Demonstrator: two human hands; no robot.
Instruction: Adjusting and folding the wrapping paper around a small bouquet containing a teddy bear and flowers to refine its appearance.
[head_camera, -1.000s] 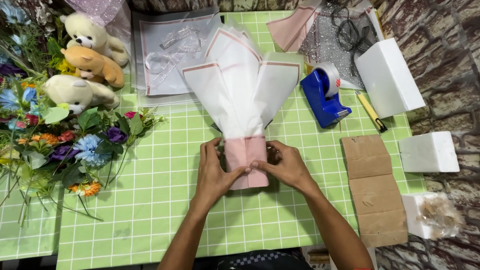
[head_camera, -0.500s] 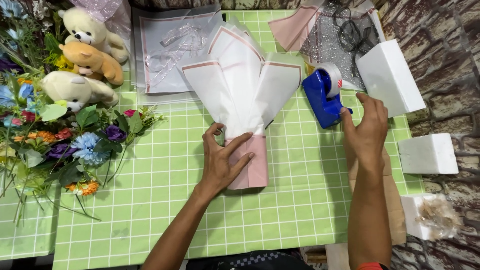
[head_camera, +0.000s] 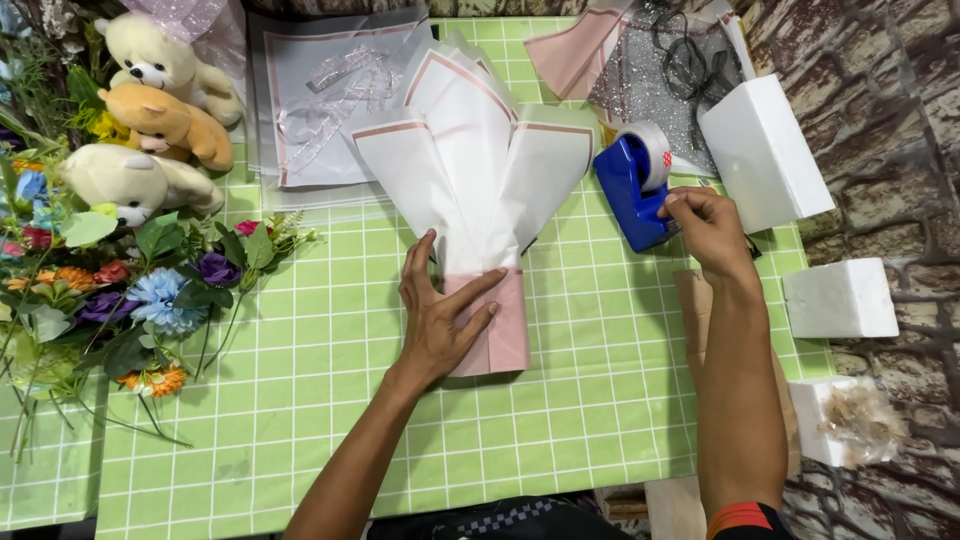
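We are now holding the folded paper wrap (head_camera: 478, 215) down on the green grid mat (head_camera: 300, 400) with our flat, spread left hand (head_camera: 440, 315) alone — our right hand (head_camera: 705, 225), having left it, is pinching tape at the blue tape dispenser (head_camera: 632, 178) — so taping is seemingly starting
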